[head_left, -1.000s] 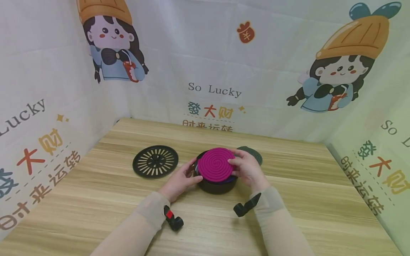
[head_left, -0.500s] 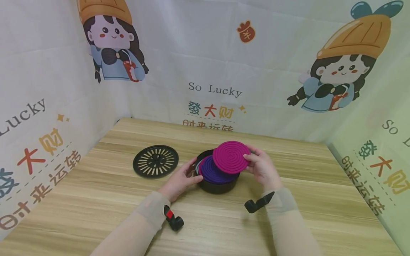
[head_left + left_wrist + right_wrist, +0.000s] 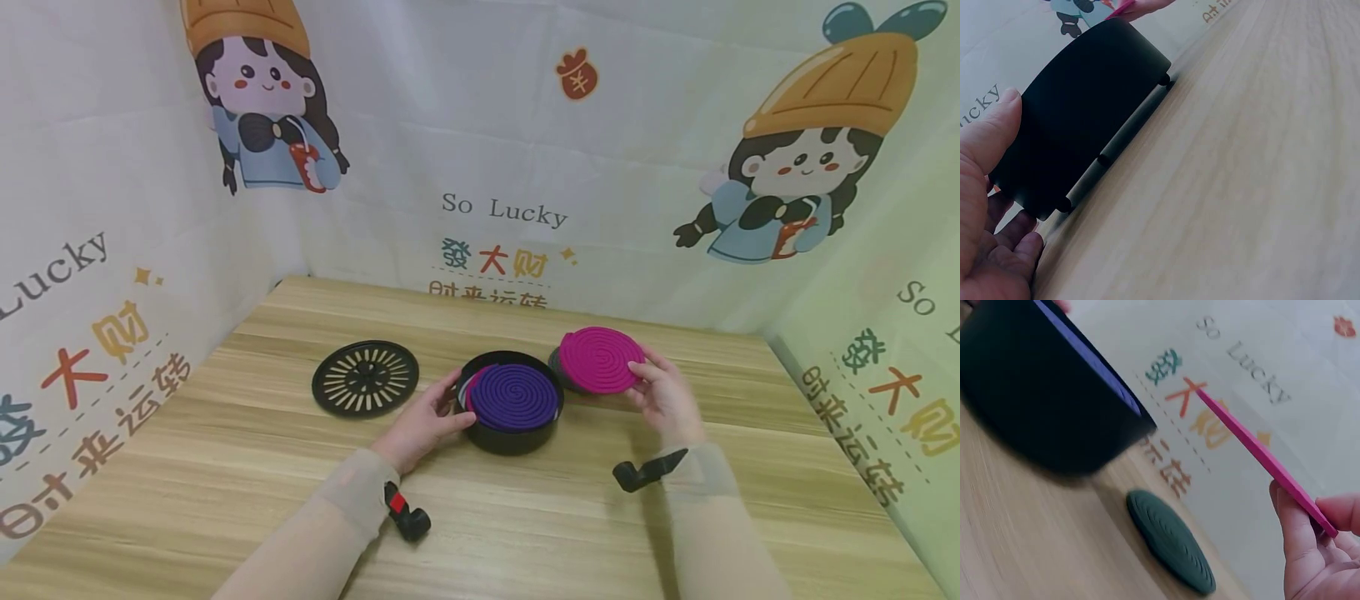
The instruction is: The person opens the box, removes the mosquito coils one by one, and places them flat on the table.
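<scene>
My right hand (image 3: 667,400) pinches the edge of a flat pink mosquito coil (image 3: 600,358), thumb on one face and fingers on the other. It holds the coil over a dark green coil (image 3: 1169,540) lying on the table; the right wrist view shows a gap between them. My left hand (image 3: 423,425) grips the left side of a round black box (image 3: 510,443), thumb toward the front. The box stands on small feet. Inside it a purple-blue coil (image 3: 517,396) lies on top, with pink and whitish edges showing beneath at the left.
A round black slotted lid (image 3: 366,377) with a central knob lies left of the box on the wooden table (image 3: 480,533). Printed cloth (image 3: 637,167) hangs as walls behind the table and along both sides.
My right hand has lifted the pink mosquito coil out of the box and carried it right, over the green coil. The purple-blue coil is now uncovered. My left hand stays on the box.
</scene>
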`<state>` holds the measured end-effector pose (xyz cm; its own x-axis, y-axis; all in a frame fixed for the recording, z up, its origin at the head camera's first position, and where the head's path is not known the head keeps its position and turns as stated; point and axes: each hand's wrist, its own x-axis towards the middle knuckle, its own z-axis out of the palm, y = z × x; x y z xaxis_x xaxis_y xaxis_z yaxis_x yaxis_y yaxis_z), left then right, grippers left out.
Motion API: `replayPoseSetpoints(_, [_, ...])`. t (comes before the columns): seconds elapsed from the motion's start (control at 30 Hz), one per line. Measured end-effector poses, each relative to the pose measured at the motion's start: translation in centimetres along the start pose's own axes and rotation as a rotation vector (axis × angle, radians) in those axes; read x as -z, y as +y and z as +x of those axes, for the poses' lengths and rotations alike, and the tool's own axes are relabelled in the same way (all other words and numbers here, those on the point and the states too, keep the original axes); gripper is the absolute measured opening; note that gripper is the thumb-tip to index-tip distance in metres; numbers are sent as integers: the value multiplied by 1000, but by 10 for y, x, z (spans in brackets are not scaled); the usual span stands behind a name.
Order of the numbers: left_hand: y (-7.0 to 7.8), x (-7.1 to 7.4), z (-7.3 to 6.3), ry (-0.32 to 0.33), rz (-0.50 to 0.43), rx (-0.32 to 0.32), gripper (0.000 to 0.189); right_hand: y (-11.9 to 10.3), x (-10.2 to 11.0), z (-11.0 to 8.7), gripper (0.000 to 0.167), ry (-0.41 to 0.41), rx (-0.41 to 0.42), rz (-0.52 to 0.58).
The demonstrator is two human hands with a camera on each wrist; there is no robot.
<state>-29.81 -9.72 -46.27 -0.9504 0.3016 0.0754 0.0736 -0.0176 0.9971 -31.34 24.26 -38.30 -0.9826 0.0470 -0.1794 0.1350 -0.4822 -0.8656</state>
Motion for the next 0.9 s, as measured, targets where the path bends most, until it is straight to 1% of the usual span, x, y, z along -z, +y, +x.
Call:
replayPoseSetpoints(0.07, [0,0,0,3,1,2,84,-2,7,0,35,30,-3,28])
replayPoseSetpoints(0.2, [0,0,0,5,-2,4,84,-6,19,2,55,99,-10,96])
replayPoseSetpoints(0.27, [0,0,0,7,-2,6,84,-7,25,3,62,135,-16,145])
replayPoseSetpoints(0.4, [0,0,0,5,4,2,84,-6,32,3,62,216,-5,251])
replayPoseSetpoints(0.57, [0,0,1,1,0,-4,84,-3,36,6,63,324,21,307])
replayPoseSetpoints(0.67, [0,0,1,3,7,-4,83,1,36,7,62,390,45,306])
replayPoseSetpoints(0.77, [-1,1,1,6,19,-2,83,5,35,8,60,467,74,280])
replayPoseSetpoints(0.9, [-1,0,1,7,26,-2,83,9,34,9,60,528,105,287])
